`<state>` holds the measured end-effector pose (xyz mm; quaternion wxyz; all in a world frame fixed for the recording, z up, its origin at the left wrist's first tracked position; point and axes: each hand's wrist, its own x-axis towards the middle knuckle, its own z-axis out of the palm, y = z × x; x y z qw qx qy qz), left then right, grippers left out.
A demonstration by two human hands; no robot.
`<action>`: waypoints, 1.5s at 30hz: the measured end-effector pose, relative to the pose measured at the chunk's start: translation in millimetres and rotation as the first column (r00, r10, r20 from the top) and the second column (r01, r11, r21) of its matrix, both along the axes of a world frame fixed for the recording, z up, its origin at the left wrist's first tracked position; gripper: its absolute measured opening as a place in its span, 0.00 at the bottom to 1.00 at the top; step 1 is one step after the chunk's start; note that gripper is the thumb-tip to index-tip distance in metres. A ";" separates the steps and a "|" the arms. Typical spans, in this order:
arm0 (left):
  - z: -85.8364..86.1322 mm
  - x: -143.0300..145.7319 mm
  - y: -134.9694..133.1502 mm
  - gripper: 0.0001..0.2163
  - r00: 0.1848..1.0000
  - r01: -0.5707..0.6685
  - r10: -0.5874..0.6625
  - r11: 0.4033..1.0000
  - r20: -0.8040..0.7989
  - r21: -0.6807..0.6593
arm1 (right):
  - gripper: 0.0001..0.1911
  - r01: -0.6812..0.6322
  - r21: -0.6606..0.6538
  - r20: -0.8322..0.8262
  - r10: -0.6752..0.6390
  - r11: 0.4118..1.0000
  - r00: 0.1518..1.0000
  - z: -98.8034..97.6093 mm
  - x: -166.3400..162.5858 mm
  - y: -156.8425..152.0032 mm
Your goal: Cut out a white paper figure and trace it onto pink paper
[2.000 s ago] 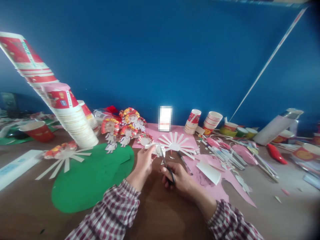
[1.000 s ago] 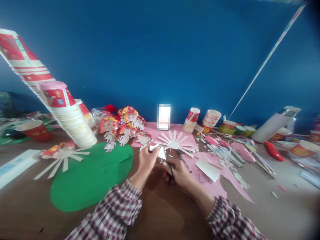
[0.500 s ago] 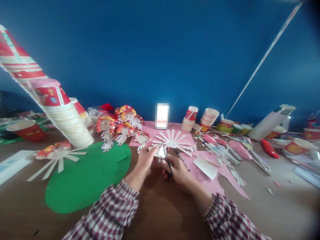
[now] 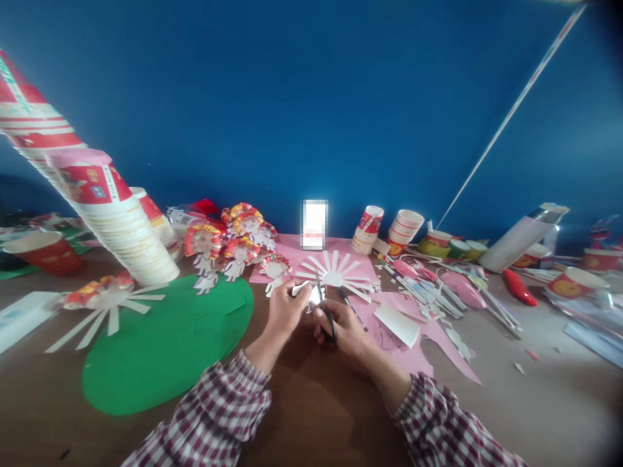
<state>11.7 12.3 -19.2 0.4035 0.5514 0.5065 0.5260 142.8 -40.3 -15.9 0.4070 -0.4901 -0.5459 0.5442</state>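
My left hand [image 4: 286, 310] pinches a small piece of white paper [image 4: 316, 297] between thumb and fingers, above the table's middle. Black-handled scissors [image 4: 330, 324] are in my right hand [image 4: 343, 329], its fingers wrapped round the loops. Their blades point up and away from me, right at the paper; I cannot tell whether they bite into it. Just beyond lies a white paper cup cut into spread strips [image 4: 333, 277], on pink paper [image 4: 287, 250]. Paper lion figures with curled red and yellow manes [image 4: 238, 253] stand to the left of my hands.
A green paper oval [image 4: 165, 350] lies at left, under part of another strip-cut cup [image 4: 114, 301]. Tall leaning cup stacks [image 4: 126, 240] rise behind it. Pink scraps [image 4: 389, 344], markers [image 4: 433, 292] and a red stapler-like object [image 4: 519, 288] cover the right. A blue wall [image 4: 311, 117] closes the back.
The left hand has turned slightly and the white paper in it has shifted. The scissors stay at the paper. The whole view has drifted a little.
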 end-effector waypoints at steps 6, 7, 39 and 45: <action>-8.4 2.4 0.3 0.13 0.997 0.024 -0.018 0.997 0.070 -0.080 | 0.18 -0.021 -0.012 -0.031 0.021 1.000 0.999 -1.4 2.3 3.7; -8.3 2.6 0.0 0.13 0.996 0.031 -0.023 0.996 0.083 -0.089 | 0.18 -0.025 -0.013 -0.030 0.025 1.000 0.999 -1.7 2.6 4.0; -9.2 2.7 -0.1 0.14 0.997 0.041 -0.035 0.995 0.066 -0.090 | 0.17 0.009 -0.036 -0.027 -0.010 0.999 1.000 0.4 2.0 2.6; -10.7 3.2 1.0 0.14 0.995 0.052 -0.043 0.993 0.088 -0.102 | 0.19 0.036 -0.068 -0.020 -0.038 0.997 0.999 0.6 0.6 1.3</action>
